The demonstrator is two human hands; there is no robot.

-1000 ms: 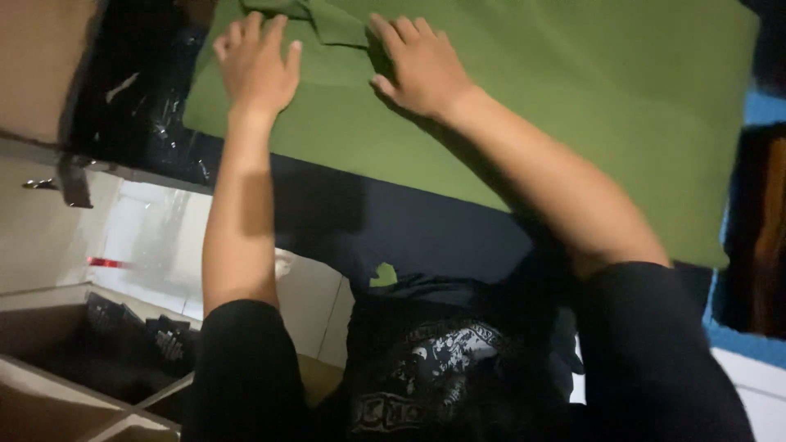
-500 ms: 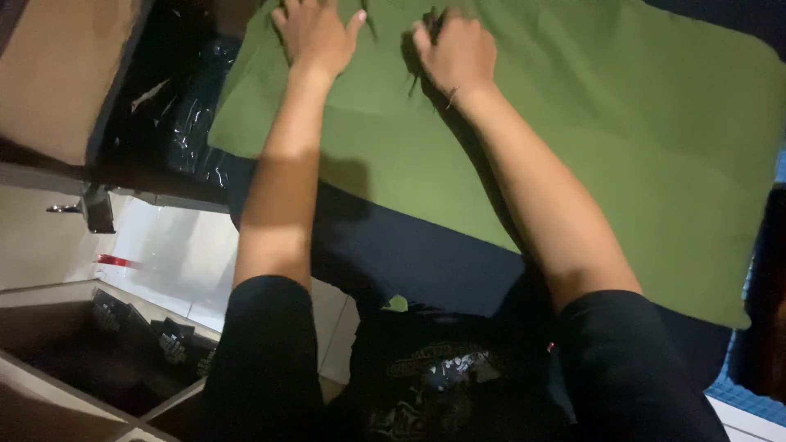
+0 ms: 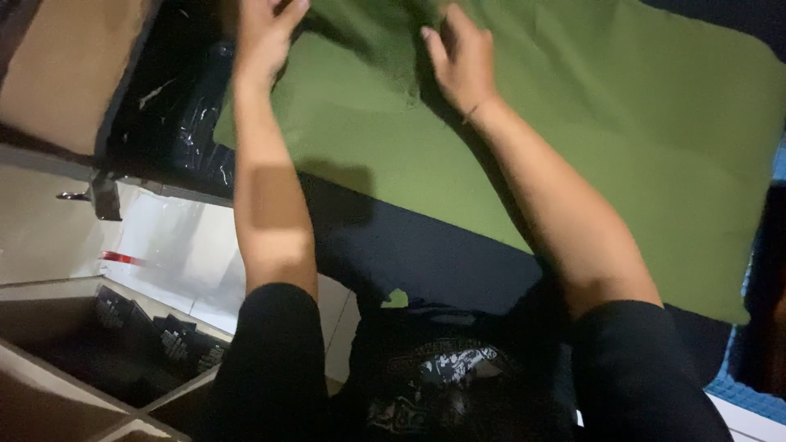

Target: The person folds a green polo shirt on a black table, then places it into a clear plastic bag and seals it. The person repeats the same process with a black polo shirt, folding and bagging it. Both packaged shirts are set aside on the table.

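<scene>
At far left, brown cardboard (image 3: 65, 74) and black plastic wrap (image 3: 176, 106) border the dark surface (image 3: 426, 254). The left hand (image 3: 266, 37) pinches a raised fold of green cloth (image 3: 622, 139), apparently lifting it for folding; the right hand (image 3: 463, 61), fingers loosely curled, presses beside the fold. The cloth lies spread rightward, its near edge unobstructed.

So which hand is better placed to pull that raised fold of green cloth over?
Probably the left hand: its fingers curl around the lifted fold of cloth, while the right hand rests beside it.
</scene>
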